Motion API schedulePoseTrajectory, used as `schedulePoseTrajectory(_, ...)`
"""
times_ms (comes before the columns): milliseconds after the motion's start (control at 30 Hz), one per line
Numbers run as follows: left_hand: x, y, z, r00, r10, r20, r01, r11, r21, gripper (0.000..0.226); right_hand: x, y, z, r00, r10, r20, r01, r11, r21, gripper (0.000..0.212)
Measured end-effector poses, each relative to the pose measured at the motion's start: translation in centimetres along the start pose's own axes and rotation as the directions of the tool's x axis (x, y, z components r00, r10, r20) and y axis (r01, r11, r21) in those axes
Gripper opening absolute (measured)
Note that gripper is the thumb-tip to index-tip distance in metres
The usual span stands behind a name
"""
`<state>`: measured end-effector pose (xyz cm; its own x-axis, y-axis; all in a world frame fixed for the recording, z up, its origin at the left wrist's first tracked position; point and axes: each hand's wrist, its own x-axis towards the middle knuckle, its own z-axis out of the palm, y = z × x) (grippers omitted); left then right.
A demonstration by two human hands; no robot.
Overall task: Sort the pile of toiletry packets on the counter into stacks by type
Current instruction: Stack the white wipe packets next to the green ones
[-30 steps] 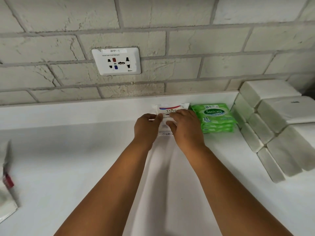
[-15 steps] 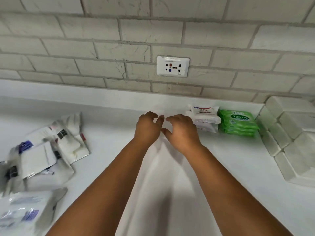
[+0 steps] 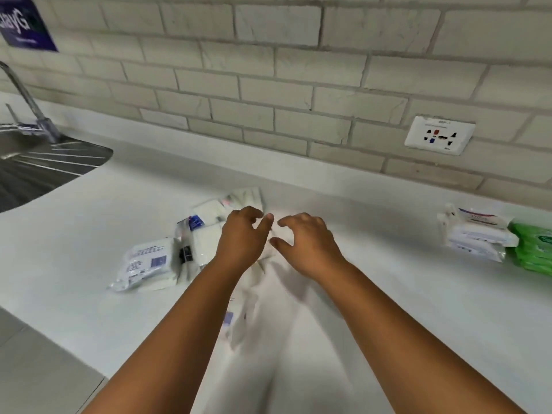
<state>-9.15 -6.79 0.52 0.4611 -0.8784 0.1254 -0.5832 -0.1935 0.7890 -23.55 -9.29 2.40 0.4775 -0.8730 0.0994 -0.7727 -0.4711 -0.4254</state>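
Note:
A loose pile of white toiletry packets (image 3: pixel 167 258) with blue and black labels lies on the white counter (image 3: pixel 388 294), left of centre. My left hand (image 3: pixel 242 237) hovers over the pile's right side, fingers loosely curled and holding nothing. My right hand (image 3: pixel 304 243) is just beside it, fingers spread and relaxed, also holding nothing. At the far right stands a stack of white soap packets (image 3: pixel 475 234), with a stack of green wipe packs (image 3: pixel 531 252) touching its right side. More blurred packets (image 3: pixel 239 321) lie under my left forearm.
A steel sink (image 3: pixel 35 168) with a tap (image 3: pixel 27 100) sits at the far left. A brick wall with a power socket (image 3: pixel 439 134) runs behind the counter. The counter's front edge drops off at the lower left.
Both hands let go of the soap packet on its stack at the right and travelled left to the loose pile. The view swung left, bringing the sink in.

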Motion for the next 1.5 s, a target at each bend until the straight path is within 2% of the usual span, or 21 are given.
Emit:
schedulePoseTrajectory(200, 1.3, -8.0, -9.8, 0.999, 0.011, -0.042, -0.007, 0.996, 0.089, 0.031, 2.1, -8.6, 5.4, 0.994, -0.059, 0.086, 0.048, 0.991, 0.126, 0.045)
schedulePoseTrajectory(267, 1.4, -11.0, -12.9, 1.000, 0.004, 0.001, -0.005, 0.986, 0.166, 0.034, 2.6, -11.2, 7.4, 0.988, -0.070, 0.140, 0.049, 0.988, 0.148, 0.045)
schedulePoseTrajectory(367, 1.6, -14.7, -16.1, 0.986, 0.005, 0.167, -0.055, 0.953, 0.299, 0.057, 3.3, -14.0, 10.2, 0.974, -0.078, 0.211, 0.047, 0.988, 0.148, 0.038)
schedulePoseTrajectory(467, 2.1, -17.3, -17.6, 0.937, 0.004, 0.348, -0.153, 0.903, 0.401, 0.087, 3.8, -15.4, 12.5, 0.967, -0.051, 0.248, 0.019, 0.992, 0.128, 0.030)
schedulePoseTrajectory(533, 2.5, -18.6, -17.8, 0.914, 0.004, 0.405, -0.201, 0.873, 0.445, 0.098, 4.2, -16.1, 13.7, 0.970, -0.019, 0.242, -0.015, 0.990, 0.137, 0.028)
schedulePoseTrajectory(700, 3.1, -20.1, -17.4, 0.912, 0.053, 0.407, -0.271, 0.822, 0.500, 0.109, 4.5, -16.6, 15.1, 0.977, 0.044, 0.208, -0.086, 0.977, 0.197, 0.025)
schedulePoseTrajectory(833, 3.3, -20.3, -17.1, 0.927, 0.134, 0.350, -0.312, 0.793, 0.523, 0.098, 4.5, -16.5, 15.4, 0.980, 0.070, 0.188, -0.122, 0.951, 0.285, 0.026)
schedulePoseTrajectory(933, 3.2, -20.5, -17.3, 0.936, 0.178, 0.302, -0.312, 0.819, 0.483, 0.091, 4.2, -16.6, 14.9, 0.980, 0.093, 0.173, -0.158, 0.900, 0.407, 0.021)
schedulePoseTrajectory(1033, 3.3, -19.8, -17.9, 0.964, 0.164, 0.208, -0.222, 0.928, 0.300, 0.085, 4.1, -16.5, 13.9, 0.970, 0.199, 0.138, -0.241, 0.736, 0.633, 0.017)
schedulePoseTrajectory(1100, 3.7, -18.6, -18.3, 0.982, 0.095, 0.160, -0.097, 0.995, 0.007, 0.077, 4.3, -16.4, 13.0, 0.936, 0.310, 0.164, -0.323, 0.577, 0.750, 0.019)
schedulePoseTrajectory(1133, 3.8, -17.7, -18.4, 0.984, 0.060, 0.165, -0.034, 0.987, -0.156, 0.073, 4.4, -16.4, 12.5, 0.910, 0.354, 0.215, -0.375, 0.488, 0.788, 0.019)
schedulePoseTrajectory(1200, 4.2, -16.4, -17.9, 0.979, 0.003, 0.203, 0.085, 0.903, -0.421, 0.069, 4.3, -16.5, 11.7, 0.860, 0.378, 0.344, -0.472, 0.327, 0.819, 0.017)
schedulePoseTrajectory(1300, 4.3, -14.5, -16.1, 0.974, -0.012, 0.227, 0.159, 0.748, -0.644, 0.069, 3.9, -16.2, 11.4, 0.808, 0.325, 0.492, -0.562, 0.172, 0.809, 0.021)
schedulePoseTrajectory(1433, 3.6, -12.0, -13.6, 0.968, 0.042, 0.246, 0.168, 0.619, -0.767, 0.068, 2.8, -15.0, 10.2, 0.782, 0.180, 0.597, -0.578, -0.151, 0.802, 0.040)
schedulePoseTrajectory(1500, 2.9, -11.2, -12.2, 0.949, 0.080, 0.304, 0.192, 0.618, -0.763, 0.072, 2.3, -13.8, 9.1, 0.795, 0.128, 0.593, -0.547, -0.270, 0.792, 0.047)
